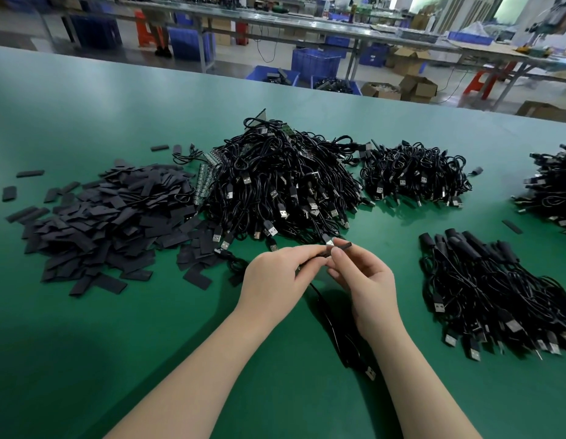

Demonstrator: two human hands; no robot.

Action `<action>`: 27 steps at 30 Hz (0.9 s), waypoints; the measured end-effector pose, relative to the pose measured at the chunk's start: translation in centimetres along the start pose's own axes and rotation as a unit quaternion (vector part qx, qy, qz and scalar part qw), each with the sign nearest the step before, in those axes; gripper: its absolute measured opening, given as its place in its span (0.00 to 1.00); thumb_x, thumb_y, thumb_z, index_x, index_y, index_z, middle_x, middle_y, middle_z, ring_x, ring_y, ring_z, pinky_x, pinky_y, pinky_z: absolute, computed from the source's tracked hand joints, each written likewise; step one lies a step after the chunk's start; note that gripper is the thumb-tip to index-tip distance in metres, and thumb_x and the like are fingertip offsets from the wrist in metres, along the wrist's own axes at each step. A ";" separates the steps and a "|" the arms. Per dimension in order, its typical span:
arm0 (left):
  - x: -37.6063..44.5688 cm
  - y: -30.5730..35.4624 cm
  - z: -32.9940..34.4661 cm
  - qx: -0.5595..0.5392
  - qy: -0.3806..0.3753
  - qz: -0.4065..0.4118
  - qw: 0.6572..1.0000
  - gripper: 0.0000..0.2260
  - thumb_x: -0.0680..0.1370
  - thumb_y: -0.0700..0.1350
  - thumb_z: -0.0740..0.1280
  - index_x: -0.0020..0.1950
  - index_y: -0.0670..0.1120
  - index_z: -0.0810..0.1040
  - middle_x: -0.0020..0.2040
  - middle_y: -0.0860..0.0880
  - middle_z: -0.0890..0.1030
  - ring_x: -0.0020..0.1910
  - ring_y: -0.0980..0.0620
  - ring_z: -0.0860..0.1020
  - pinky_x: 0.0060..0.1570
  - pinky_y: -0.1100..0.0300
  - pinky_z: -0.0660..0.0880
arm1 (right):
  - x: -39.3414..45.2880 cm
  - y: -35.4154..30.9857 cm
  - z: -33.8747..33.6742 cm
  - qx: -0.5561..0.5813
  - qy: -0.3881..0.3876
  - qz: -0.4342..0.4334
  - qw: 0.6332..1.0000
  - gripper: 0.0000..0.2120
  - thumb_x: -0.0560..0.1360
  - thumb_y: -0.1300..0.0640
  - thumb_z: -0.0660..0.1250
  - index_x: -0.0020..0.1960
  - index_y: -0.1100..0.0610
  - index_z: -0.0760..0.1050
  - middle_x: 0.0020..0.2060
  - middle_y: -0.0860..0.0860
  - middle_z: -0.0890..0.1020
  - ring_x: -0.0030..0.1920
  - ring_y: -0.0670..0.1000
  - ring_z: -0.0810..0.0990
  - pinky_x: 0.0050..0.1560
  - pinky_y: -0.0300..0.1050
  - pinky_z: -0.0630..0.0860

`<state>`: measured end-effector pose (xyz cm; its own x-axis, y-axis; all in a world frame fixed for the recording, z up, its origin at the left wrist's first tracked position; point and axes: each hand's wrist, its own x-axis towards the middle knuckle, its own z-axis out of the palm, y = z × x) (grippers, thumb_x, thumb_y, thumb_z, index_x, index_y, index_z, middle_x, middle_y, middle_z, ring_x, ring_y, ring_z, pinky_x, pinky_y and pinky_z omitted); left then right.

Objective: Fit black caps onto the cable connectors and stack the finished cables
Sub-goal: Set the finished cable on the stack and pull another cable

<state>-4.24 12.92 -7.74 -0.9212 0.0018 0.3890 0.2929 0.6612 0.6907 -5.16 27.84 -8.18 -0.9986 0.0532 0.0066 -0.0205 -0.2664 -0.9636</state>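
I have both hands together just above the green table point(85, 327), close in front of me, because fitting needs the two parts lined up end to end. My left hand point(275, 277) pinches the cable connector point(329, 243), its metal tip pointing right, while my right hand point(367, 280) pinches a black cap point(343, 246) at that tip; whether the cap is seated yet I cannot tell. The cable point(338, 331) trails down between my forearms. The supplies sit within reach by order of use, I judge: the loose caps heap point(101, 223) to the left, the uncapped cable pile point(281, 185) straight ahead, and the finished stack point(497, 289) to the right, where this one should go.
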 end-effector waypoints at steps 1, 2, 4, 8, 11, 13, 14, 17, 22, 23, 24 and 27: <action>0.0 0.0 0.0 -0.007 0.005 -0.010 1.000 0.10 0.78 0.55 0.68 0.58 0.60 0.82 0.47 0.58 0.85 0.46 0.59 0.81 0.44 0.56 0.78 | 0.0 0.0 0.0 0.008 0.005 0.010 1.000 0.07 0.75 0.61 0.72 0.49 0.51 0.86 0.46 0.54 0.87 0.48 0.49 0.85 0.46 0.37 0.79; 0.0 0.0 0.1 -0.011 0.006 -0.021 1.000 0.10 0.77 0.57 0.68 0.57 0.59 0.82 0.48 0.58 0.84 0.47 0.60 0.80 0.46 0.57 0.78 | 0.1 0.0 0.0 0.019 0.011 0.020 1.000 0.07 0.76 0.60 0.71 0.49 0.52 0.86 0.47 0.54 0.87 0.48 0.50 0.85 0.46 0.37 0.79; 0.0 -0.1 0.1 -0.011 -0.001 -0.037 0.999 0.12 0.75 0.59 0.69 0.56 0.59 0.83 0.49 0.59 0.84 0.48 0.61 0.80 0.47 0.61 0.77 | 0.1 0.0 -0.1 0.047 0.020 0.031 0.998 0.06 0.76 0.60 0.72 0.49 0.53 0.86 0.46 0.54 0.87 0.47 0.50 0.85 0.45 0.37 0.80; 0.2 -0.3 0.2 -0.009 -0.012 -0.052 0.999 0.09 0.76 0.54 0.70 0.55 0.59 0.83 0.48 0.60 0.83 0.47 0.61 0.79 0.48 0.62 0.77 | 0.1 -0.1 0.1 0.077 0.029 0.035 0.996 0.08 0.73 0.59 0.73 0.52 0.55 0.84 0.46 0.55 0.87 0.47 0.53 0.86 0.45 0.39 0.80; 0.2 -0.3 0.2 -0.023 -0.008 -0.050 0.998 0.08 0.75 0.51 0.71 0.54 0.57 0.84 0.47 0.59 0.83 0.46 0.61 0.79 0.49 0.58 0.78 | 0.2 0.0 0.0 0.077 0.035 0.037 0.996 0.09 0.75 0.62 0.72 0.55 0.57 0.82 0.47 0.55 0.87 0.48 0.53 0.86 0.45 0.39 0.80; 0.2 -0.3 0.2 -0.031 0.000 -0.048 0.998 0.07 0.75 0.51 0.71 0.52 0.56 0.84 0.46 0.59 0.83 0.46 0.61 0.79 0.48 0.57 0.79 | 0.2 0.1 0.0 0.068 0.029 0.035 0.997 0.08 0.76 0.63 0.71 0.54 0.58 0.83 0.46 0.55 0.87 0.47 0.52 0.86 0.46 0.39 0.80; 0.2 -0.3 0.3 -0.035 0.005 -0.047 0.998 0.06 0.75 0.50 0.72 0.52 0.56 0.84 0.45 0.59 0.83 0.45 0.61 0.79 0.47 0.57 0.79 | 0.1 0.1 0.0 0.065 0.024 0.034 0.997 0.07 0.76 0.63 0.71 0.54 0.58 0.83 0.45 0.55 0.87 0.47 0.51 0.86 0.46 0.38 0.80; 0.1 -0.2 0.3 -0.041 0.014 -0.044 0.998 0.06 0.75 0.50 0.72 0.51 0.56 0.84 0.44 0.59 0.83 0.45 0.62 0.79 0.47 0.58 0.79 | 0.2 0.2 0.0 0.062 0.015 0.030 0.998 0.08 0.76 0.63 0.71 0.54 0.59 0.82 0.44 0.54 0.86 0.45 0.50 0.85 0.45 0.38 0.80; 0.0 -0.1 0.3 -0.044 0.022 -0.031 0.998 0.07 0.75 0.48 0.72 0.51 0.56 0.85 0.44 0.59 0.83 0.44 0.61 0.79 0.46 0.57 0.79 | 0.1 0.3 0.0 0.038 0.008 0.032 0.999 0.06 0.73 0.61 0.74 0.49 0.55 0.85 0.42 0.53 0.86 0.44 0.49 0.85 0.45 0.37 0.80; 0.0 -0.1 0.3 -0.045 0.023 -0.027 0.998 0.07 0.74 0.48 0.72 0.51 0.56 0.85 0.44 0.59 0.83 0.44 0.61 0.79 0.45 0.57 0.79 | 0.1 0.4 0.1 0.033 0.007 0.031 0.999 0.06 0.73 0.62 0.74 0.48 0.54 0.86 0.41 0.53 0.86 0.43 0.49 0.85 0.44 0.37 0.80; 0.0 -0.1 0.3 -0.047 0.025 -0.022 0.998 0.07 0.74 0.47 0.72 0.51 0.56 0.85 0.43 0.59 0.83 0.44 0.61 0.79 0.45 0.57 0.79 | 0.1 0.4 0.1 0.030 0.007 0.029 0.999 0.06 0.73 0.62 0.74 0.47 0.53 0.86 0.41 0.53 0.86 0.43 0.49 0.85 0.44 0.37 0.80; -0.1 0.0 0.2 -0.055 0.032 -0.012 0.998 0.07 0.74 0.46 0.73 0.51 0.55 0.85 0.43 0.58 0.83 0.44 0.59 0.79 0.45 0.55 0.79 | 0.1 0.4 0.1 0.017 0.008 0.018 1.000 0.05 0.73 0.61 0.74 0.46 0.52 0.86 0.40 0.52 0.86 0.42 0.48 0.85 0.45 0.38 0.80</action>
<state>-4.23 13.07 -7.90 -0.9115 -0.0627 0.4065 0.3003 0.5741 0.7617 -5.30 27.61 -8.55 -0.9977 0.0588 -0.0336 0.0143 -0.3018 -0.9533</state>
